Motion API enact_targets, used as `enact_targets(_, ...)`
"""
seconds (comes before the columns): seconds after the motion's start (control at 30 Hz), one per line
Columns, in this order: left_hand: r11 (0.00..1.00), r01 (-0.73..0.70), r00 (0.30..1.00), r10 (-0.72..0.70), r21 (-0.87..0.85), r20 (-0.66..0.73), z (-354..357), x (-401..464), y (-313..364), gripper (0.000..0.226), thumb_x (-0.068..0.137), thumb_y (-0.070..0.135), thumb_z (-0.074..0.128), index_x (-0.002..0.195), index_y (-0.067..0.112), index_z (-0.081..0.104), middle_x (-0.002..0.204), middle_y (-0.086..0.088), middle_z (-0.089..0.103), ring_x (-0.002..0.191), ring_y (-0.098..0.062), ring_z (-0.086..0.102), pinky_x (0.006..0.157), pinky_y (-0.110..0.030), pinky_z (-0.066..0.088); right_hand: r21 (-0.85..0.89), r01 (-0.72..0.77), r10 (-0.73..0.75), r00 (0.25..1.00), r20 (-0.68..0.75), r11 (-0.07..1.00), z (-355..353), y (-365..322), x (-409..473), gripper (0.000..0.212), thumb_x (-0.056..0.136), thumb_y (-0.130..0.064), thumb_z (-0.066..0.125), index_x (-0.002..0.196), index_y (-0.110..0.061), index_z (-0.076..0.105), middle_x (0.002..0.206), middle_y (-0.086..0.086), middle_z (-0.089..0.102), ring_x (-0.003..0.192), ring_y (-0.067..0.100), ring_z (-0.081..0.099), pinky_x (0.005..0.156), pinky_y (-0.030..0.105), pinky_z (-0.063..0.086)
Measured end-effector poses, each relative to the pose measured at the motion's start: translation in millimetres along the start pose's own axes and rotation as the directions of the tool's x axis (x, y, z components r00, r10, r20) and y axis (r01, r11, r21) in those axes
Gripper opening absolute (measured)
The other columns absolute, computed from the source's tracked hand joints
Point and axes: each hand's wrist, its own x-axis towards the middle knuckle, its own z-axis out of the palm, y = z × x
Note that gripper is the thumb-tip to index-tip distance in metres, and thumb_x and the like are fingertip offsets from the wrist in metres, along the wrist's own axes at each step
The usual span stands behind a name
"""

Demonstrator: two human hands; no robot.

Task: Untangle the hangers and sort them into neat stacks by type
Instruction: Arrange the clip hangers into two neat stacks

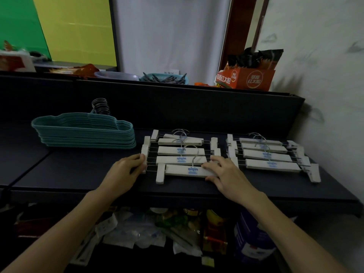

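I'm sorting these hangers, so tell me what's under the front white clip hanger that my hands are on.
Only the dark table shows under the front white clip hanger. Its right end is covered by the right hand, so that part cannot be seen.
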Motion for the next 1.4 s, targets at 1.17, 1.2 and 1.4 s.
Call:
enact_targets(1.17, 0.991, -0.051, 0.995, 0.061, 0.123, -0.085, -10, -22, 27, 0.031, 0.094, 0.025, 0.058, 0.121, 0.012, 0.062, 0.129, -0.007, 0.058, 0.118, -0.029, 0.053, 0.095, -0.043, 0.043, 0.049, 0.118, -0.098, 0.947, -0.305, 0.992, -3, 9, -38, 0.036, 0.081, -0.012, 0.072, 0.116, -0.014, 0.066, 0.109, 0.002, 0.062, 0.100, 0.023, 0.055, 0.085, 0.042, 0.049)
enact_targets(1.2, 0.989, -0.073, 0.992, 0.084, 0.126, -0.089, -8, -24, 33, 0.031, 0.094, 0.028, 0.057, 0.119, 0.011, 0.063, 0.127, -0.008, 0.059, 0.115, -0.029, 0.055, 0.092, -0.042, 0.044, 0.052, 0.117, -0.095, 0.948, -0.305, 0.992, -3, 12, -41, 0.036, 0.081, -0.012, 0.072, 0.116, -0.014, 0.066, 0.109, 0.002, 0.062, 0.100, 0.023, 0.055, 0.086, 0.041, 0.049)
enact_targets(1.4, 0.982, -0.107, 0.994, 0.109, 0.154, -0.007, 2, -32, 54, 0.061, 0.087, 0.062, 0.038, 0.129, 0.021, 0.054, 0.135, -0.003, 0.052, 0.120, -0.023, 0.050, 0.095, -0.042, 0.045, 0.121, 0.108, -0.066, 0.948, -0.311, 0.987, 1, 6, -39, 0.029, 0.084, -0.014, 0.070, 0.113, -0.013, 0.067, 0.107, 0.003, 0.063, 0.099, 0.023, 0.054, 0.086, 0.041, 0.047)
